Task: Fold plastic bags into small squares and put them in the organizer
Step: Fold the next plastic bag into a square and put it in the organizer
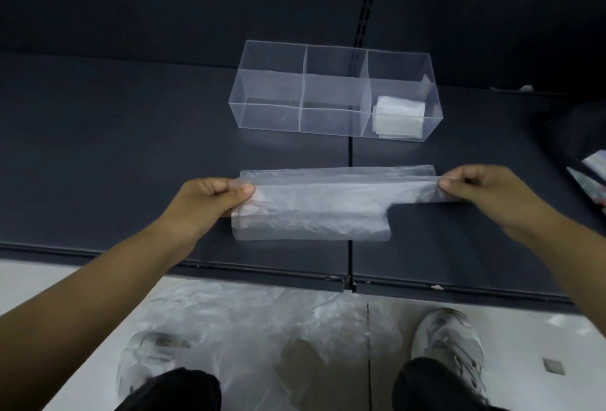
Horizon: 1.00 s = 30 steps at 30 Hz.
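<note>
Clear plastic bag (311,204) lies stretched across the dark shelf (131,148) at centre frame, already narrowed into a long strip, its far layer lying flat behind the raised near fold. Left hand (210,197) pinches the strip's left end, thumb over curled fingers; right hand (485,191) pinches the right end the same way, so both are clamped on the bag and holding it taut between them. The clear organizer (334,60) stands above centre, three compartments across; folded bags (398,115) sit in the rightmost one, the other two look unfilled. A heap of loose bags (249,328) lies on the floor at lower centre, between the shoes. Judgement: a lengthwise fold is in hand, squares not yet formed. Risks: the film is thin and slick, so uneven pull from either pinch could skew the edges and give a crooked strip; trapped air may make the layers spring open once released; the near edge sits close to the shelf lip, so a slack end could slide off toward the floor.
</note>
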Motion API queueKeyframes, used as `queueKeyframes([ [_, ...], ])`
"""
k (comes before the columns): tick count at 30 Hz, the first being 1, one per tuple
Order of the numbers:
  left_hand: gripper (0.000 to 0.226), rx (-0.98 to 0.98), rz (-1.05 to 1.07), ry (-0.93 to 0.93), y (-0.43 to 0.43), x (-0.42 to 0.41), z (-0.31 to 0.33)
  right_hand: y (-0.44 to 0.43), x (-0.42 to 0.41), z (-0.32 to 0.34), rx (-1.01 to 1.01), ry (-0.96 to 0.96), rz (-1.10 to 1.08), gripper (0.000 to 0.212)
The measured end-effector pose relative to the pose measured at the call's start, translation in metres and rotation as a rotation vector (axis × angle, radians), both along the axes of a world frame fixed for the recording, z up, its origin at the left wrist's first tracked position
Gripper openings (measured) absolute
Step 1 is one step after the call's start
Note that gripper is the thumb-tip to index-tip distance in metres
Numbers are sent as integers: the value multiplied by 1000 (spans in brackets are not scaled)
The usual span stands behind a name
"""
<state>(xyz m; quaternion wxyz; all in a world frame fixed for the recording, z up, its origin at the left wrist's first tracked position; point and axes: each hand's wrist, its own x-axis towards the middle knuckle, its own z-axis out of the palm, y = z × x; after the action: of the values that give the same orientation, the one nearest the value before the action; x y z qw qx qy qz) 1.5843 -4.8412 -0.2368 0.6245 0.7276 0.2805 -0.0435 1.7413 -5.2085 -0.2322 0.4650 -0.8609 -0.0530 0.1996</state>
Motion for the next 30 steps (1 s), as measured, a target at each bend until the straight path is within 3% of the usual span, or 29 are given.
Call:
queueKeyframes([
  [4,11,122,71,13,9,18,-17,12,14,-17,-87,-80,-111,12],
  [10,19,295,97,26,12,29,-24,24,22,-26,-216,-163,-143,18],
  [13,8,623,154,-49,8,25,-19,26,25,-28,-244,-165,-166,16],
  [15,8,966,48,-258,-1,18,-15,28,26,-27,-273,-159,-163,16],
  [17,13,1134,-183,-440,-14,14,-16,31,24,-22,-333,-162,-175,19],
  [18,20,1159,-306,-450,-20,13,-20,35,21,-18,-378,-199,-198,21],
  [21,52,1120,-557,-229,-31,8,-35,58,3,-1,-411,-524,-213,19],
  [23,66,1174,-632,-148,-32,3,-46,92,-20,9,-306,-690,-54,15],
  [26,75,1206,-647,-126,-31,1,-51,150,-60,5,-219,-612,439,39],
  [28,72,1230,-676,-104,-30,1,-52,177,-81,-13,-266,-528,640,56],
  [30,71,1268,-682,-101,-30,3,-52,180,-82,-35,-441,-558,683,62],
])
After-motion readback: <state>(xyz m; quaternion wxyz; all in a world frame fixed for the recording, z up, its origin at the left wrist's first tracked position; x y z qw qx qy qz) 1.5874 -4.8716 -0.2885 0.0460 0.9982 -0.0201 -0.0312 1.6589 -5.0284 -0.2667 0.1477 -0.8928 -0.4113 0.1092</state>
